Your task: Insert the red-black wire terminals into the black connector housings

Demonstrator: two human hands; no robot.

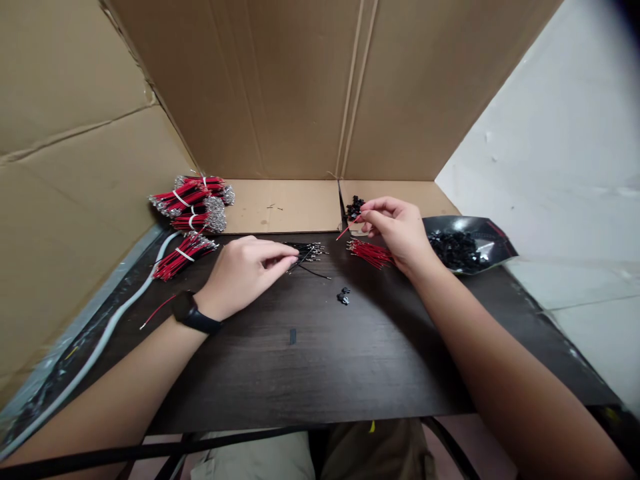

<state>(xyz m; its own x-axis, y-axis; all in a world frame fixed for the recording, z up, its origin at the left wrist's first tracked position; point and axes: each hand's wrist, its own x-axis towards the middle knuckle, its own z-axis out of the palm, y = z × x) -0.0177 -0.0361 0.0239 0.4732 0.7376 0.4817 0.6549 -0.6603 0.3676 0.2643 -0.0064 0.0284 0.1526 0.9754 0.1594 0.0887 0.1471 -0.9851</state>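
Red wire [349, 227], thin and short, is pinched between the nearly closed fingers of the right hand [393, 230], above loose red wires [370, 254] on the dark table [320, 373]. Black wires [307, 251] with silvery tips are touched by the left hand's [250, 273] nearly closed fingers. Small black parts [453, 248] are held in a black bag [493, 243].

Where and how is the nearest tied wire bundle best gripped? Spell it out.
Grip the bundle around its middle, at the white tie, probably best from above and the front, fingers across the wires. The tie gathers them there; the silver ends fan out, and other bundles crowd the back.
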